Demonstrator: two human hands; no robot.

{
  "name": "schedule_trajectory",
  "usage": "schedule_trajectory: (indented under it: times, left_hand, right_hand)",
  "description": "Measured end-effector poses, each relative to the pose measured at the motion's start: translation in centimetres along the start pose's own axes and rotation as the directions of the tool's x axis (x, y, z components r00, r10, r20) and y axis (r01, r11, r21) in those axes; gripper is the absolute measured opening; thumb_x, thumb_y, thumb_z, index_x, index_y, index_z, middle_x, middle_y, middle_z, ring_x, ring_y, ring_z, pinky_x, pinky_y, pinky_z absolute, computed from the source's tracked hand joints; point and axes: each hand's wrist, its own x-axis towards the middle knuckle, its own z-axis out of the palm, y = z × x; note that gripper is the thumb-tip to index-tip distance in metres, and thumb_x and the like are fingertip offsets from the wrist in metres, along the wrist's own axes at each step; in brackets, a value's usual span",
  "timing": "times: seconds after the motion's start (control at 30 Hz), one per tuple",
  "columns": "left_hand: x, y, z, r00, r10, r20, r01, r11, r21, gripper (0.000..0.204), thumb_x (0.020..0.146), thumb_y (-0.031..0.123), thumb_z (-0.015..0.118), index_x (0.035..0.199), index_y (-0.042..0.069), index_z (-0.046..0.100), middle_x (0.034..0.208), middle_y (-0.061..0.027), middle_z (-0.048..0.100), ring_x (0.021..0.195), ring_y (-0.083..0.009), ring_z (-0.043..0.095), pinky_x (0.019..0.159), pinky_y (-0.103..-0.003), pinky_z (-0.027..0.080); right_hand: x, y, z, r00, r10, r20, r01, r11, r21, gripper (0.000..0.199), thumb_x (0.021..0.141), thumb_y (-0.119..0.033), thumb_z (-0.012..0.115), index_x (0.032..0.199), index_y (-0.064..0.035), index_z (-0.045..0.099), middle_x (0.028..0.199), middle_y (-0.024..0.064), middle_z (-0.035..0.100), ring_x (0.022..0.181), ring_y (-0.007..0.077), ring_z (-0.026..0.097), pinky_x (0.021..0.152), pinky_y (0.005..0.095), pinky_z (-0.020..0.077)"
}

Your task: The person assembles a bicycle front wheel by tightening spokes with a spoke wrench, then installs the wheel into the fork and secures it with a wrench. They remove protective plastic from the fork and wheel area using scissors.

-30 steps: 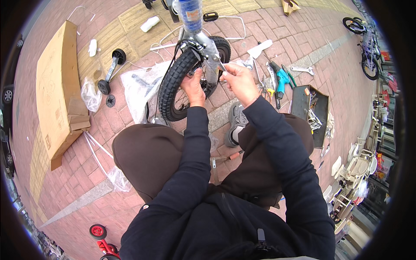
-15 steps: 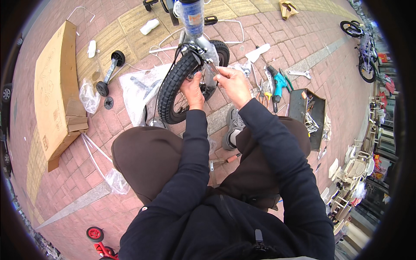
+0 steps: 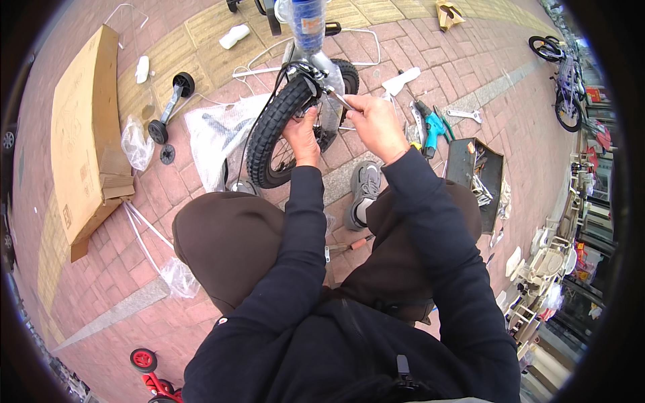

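A small bicycle's knobby front wheel (image 3: 270, 138) stands upright before me, its fork and frame partly wrapped in clear plastic. My left hand (image 3: 302, 139) is curled in beside the spokes under the fork crown, thumb up; its other fingers are mostly hidden, and what they grip I cannot make out. My right hand (image 3: 379, 129) is closed around a slim metal wrench (image 3: 340, 101). The wrench's far end reaches the brake area at the top of the fork.
An open toolbox (image 3: 499, 176) lies right, near a teal power tool (image 3: 433, 131) and an adjustable wrench (image 3: 465, 115). Left are a cardboard box (image 3: 84, 134), training wheels (image 3: 172, 107) and plastic wrap (image 3: 218, 138). A screwdriver (image 3: 359, 244) lies between my feet.
My right hand has swung right and slightly down with the wrench, turning its handle outward. My left hand stays by the wheel. The bicycle appears slightly shifted right in view.
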Motion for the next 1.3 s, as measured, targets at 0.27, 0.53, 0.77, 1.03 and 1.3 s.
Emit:
schedule_trajectory:
  times: [0.27, 0.53, 0.77, 1.03, 1.3]
  left_hand:
    - [0.0, -0.5, -0.3, 1.000, 0.005, -0.018, -0.005, 1.000, 0.006, 0.058, 0.065, -0.001, 0.076, 0.117, 0.003, 0.050, 0.114, -0.0050, 0.054, 0.101, -0.0156, 0.051, 0.090, -0.028, 0.038]
    - [0.1, -0.5, -0.2, 1.000, 0.019, -0.013, -0.019, 1.000, -0.011, 0.057, 0.065, -0.002, 0.075, 0.117, 0.003, 0.050, 0.115, -0.0055, 0.054, 0.102, -0.0164, 0.051, 0.090, -0.029, 0.037]
    - [0.1, -0.2, -0.1, 1.000, 0.011, 0.008, -0.011, 1.000, 0.002, 0.055, 0.067, -0.001, 0.075, 0.116, 0.003, 0.051, 0.113, -0.0054, 0.055, 0.101, -0.0166, 0.052, 0.090, -0.029, 0.038]
    - [0.0, 0.1, 0.1, 1.000, 0.020, 0.001, -0.020, 1.000, 0.002, 0.054, 0.068, 0.000, 0.074, 0.116, 0.002, 0.050, 0.111, -0.0052, 0.055, 0.097, -0.0149, 0.053, 0.083, -0.027, 0.042]
    - [0.1, -0.3, -0.2, 1.000, -0.007, 0.020, 0.007, 1.000, 0.006, 0.056, 0.067, 0.001, 0.075, 0.117, 0.002, 0.050, 0.112, -0.0056, 0.054, 0.099, -0.0156, 0.052, 0.084, -0.028, 0.042]
  right_hand:
    - [6.8, -6.2, -3.1, 0.930, -0.246, 0.272, 0.354, 0.798, -0.488, 0.007, 0.068, -0.001, 0.055, 0.074, -0.0005, 0.059, 0.074, 0.0191, 0.061, 0.076, 0.0356, 0.061, 0.068, 0.0431, 0.0487]
    - [3.6, 0.2, -7.2, 0.952, 0.195, 0.234, -0.245, 0.947, 0.208, 0.015, 0.083, -0.007, 0.051, 0.090, 0.0009, 0.061, 0.069, 0.0055, 0.061, 0.060, 0.0157, 0.057, 0.058, 0.0281, 0.0455]
    - [-0.3, 2.4, 1.0, 0.979, 0.143, 0.143, -0.133, 0.988, -0.079, 0.011, 0.078, -0.007, 0.053, 0.087, -0.0002, 0.054, 0.077, 0.0188, 0.061, 0.074, 0.0331, 0.061, 0.065, 0.0405, 0.0464]
    - [0.3, 0.7, 3.0, 0.997, 0.055, 0.051, -0.043, 0.977, -0.210, 0.014, 0.076, -0.010, 0.058, 0.085, -0.0016, 0.053, 0.071, 0.0224, 0.058, 0.073, 0.0412, 0.056, 0.065, 0.0493, 0.0431]
    - [0.7, 1.1, 4.7, 0.997, -0.020, -0.076, 0.013, 0.996, -0.085, 0.013, 0.075, -0.008, 0.059, 0.081, -0.0020, 0.050, 0.068, 0.0214, 0.057, 0.070, 0.0407, 0.056, 0.059, 0.0475, 0.0425]
